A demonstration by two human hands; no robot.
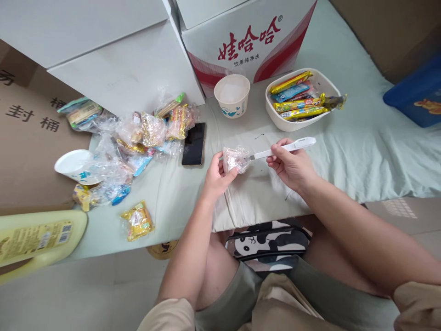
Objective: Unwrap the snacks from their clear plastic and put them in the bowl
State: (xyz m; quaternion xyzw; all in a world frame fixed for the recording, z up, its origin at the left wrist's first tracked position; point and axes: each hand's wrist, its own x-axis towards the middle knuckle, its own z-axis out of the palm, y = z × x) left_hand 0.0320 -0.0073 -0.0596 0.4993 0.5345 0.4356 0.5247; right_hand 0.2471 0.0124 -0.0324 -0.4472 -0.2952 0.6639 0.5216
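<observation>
Over the near part of the cloth-covered surface, my left hand (218,175) is closed around a small package wrapped in crinkled clear plastic (234,160), pale pinkish inside; its contents I cannot make out. My right hand (287,164) grips a white-handled utility knife (296,145), whose short metal blade points left and meets the right side of the wrap. Behind them stands a paper cup (234,108) with a blue-green leaf print and whitish plastic inside. To its right, a cream tub (292,124) holds several wrapped snack sticks (298,108). A black phone (194,145) lies left of my hands.
Wrapped snacks (153,131) are heaped at the left around a tilted paper cup (77,165). A yellow packet (138,220) lies near the front edge. White cartons (117,59) stand behind, a yellow jug (41,236) at the left, a blue container (418,92) at the right.
</observation>
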